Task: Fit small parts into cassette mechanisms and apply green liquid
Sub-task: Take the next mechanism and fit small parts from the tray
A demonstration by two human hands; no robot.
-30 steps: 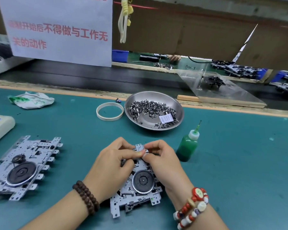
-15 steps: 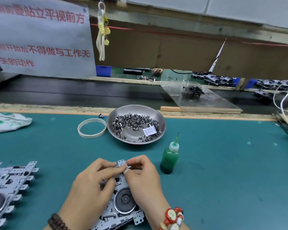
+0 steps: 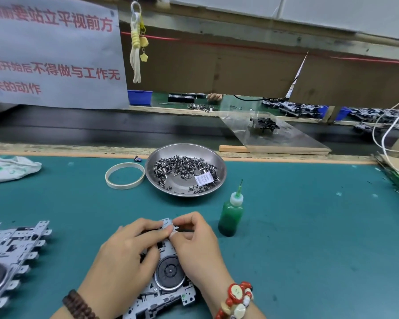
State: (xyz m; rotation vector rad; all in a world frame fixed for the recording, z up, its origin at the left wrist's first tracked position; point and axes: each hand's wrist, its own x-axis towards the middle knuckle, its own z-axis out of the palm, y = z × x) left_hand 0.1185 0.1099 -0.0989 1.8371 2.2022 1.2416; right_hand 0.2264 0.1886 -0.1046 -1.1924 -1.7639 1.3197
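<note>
The workstation is a teal bench mat [image 3: 297, 249] fronted by a dark conveyor belt [image 3: 101, 132], with a wooden strip marking the mat's far edge. I see my left hand [image 3: 127, 254] and right hand [image 3: 198, 247] meeting over the cassette mechanism [image 3: 168, 282], which lies flat on the mat directly in front of me. The fingers of both hands are curled and pinch at the mechanism's far end, near a small metal tab; whether a small part sits between the fingertips I cannot tell.

Progress, as I judge it: the fitting step is under way on this unit, and the green liquid is not yet applied, since the green bottle [image 3: 230, 215] stands upright and untouched just beside my right hand. A second mechanism [image 3: 12, 256] lies at the left edge of view; its state I cannot judge. The metal dish [image 3: 219, 171] holds many small parts [image 3: 182, 169], so much work likely remains.

Clearance: open mat extends to the right of the bottle. The tape ring [image 3: 124, 175] and dish sit beyond my hands. The bottle is close enough to tip on a careless reach.
</note>
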